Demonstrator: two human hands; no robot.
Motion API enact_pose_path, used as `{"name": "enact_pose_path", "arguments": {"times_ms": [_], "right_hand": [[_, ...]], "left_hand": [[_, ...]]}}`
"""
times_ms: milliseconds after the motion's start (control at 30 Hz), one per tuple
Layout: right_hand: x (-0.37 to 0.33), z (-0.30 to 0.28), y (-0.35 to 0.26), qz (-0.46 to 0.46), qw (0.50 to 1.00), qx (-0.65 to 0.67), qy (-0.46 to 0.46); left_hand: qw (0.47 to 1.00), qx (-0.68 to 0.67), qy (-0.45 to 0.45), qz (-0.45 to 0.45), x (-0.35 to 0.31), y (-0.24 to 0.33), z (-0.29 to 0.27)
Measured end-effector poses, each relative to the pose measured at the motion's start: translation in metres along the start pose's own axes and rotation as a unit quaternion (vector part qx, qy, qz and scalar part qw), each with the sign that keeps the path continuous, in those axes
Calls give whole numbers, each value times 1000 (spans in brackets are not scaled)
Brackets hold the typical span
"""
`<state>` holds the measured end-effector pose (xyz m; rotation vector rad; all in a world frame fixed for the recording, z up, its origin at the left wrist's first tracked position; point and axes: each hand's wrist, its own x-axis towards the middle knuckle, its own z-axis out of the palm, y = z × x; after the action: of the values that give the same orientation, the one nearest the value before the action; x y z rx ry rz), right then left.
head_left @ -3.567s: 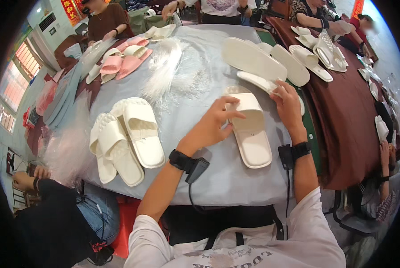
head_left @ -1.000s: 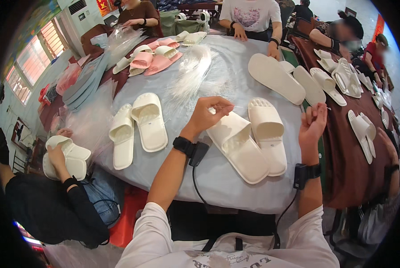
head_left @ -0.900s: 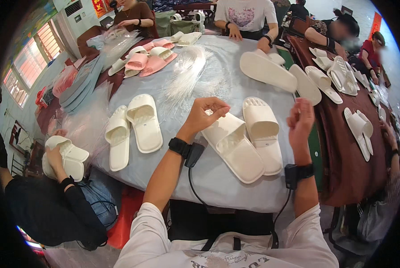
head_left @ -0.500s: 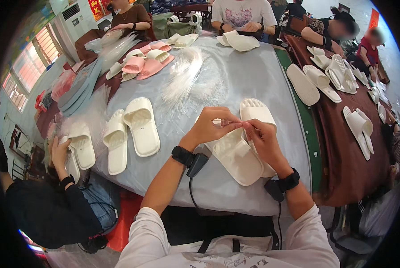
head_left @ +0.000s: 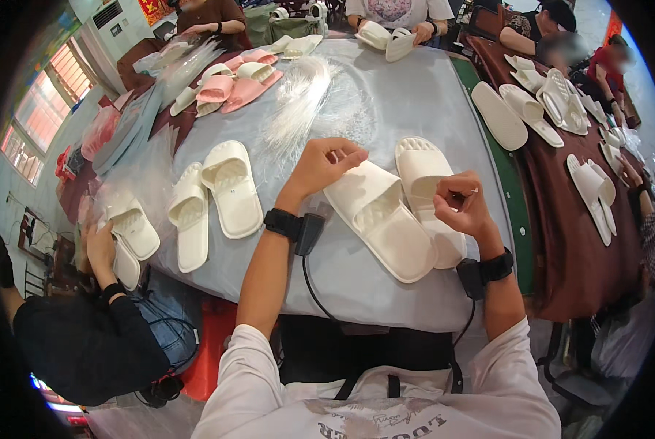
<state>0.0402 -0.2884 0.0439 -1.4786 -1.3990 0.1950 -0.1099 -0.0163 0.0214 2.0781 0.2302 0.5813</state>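
In front of me a pair of cream slide slippers lies on the grey cloth, one slipper [head_left: 393, 241] overlapping the other slipper [head_left: 419, 164]. My left hand [head_left: 327, 167] is beside the upper strap of the nearer slipper, its fingers curled and the thumb stretched along them. Over the other slipper's right edge hovers my right hand [head_left: 461, 203], its fingers curled into a pinch. Whatever either hand pinches is too thin or too hidden to make out. Beyond them lies a bundle of clear thin plastic strands [head_left: 298, 110].
Another cream pair [head_left: 232, 192] lies to my left. Pink and cream slippers [head_left: 243, 88] sit at the far left near clear bags [head_left: 185, 73]. A co-worker's hand [head_left: 99, 249] holds slippers at left; another person across handles a pair [head_left: 386, 38]. More slippers cover the brown table [head_left: 569, 234].
My hands have moved apart; before, they met over the slippers with a thin clear strand between them. The person across has lifted a pair of slippers.
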Motion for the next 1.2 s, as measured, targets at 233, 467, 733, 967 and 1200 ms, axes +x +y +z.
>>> {"name": "enact_pose_path", "arguments": {"times_ms": [233, 467, 733, 967, 1200], "right_hand": [[-1, 5, -1, -26, 999, -6, -44], [-3, 48, -3, -79, 981, -175, -17], [-2, 66, 9, -52, 955, -290, -25], [-1, 67, 6, -33, 957, -289, -16], [0, 51, -14, -57, 974, -212, 51]], "left_hand": [[999, 27, -25, 5, 0, -14, -5], [994, -16, -101, -37, -6, -27, -13], [978, -61, -194, -47, -7, -24, -16], [979, -51, -199, 1, -8, -29, -17], [998, 28, -49, -40, -3, -31, -26]]}}
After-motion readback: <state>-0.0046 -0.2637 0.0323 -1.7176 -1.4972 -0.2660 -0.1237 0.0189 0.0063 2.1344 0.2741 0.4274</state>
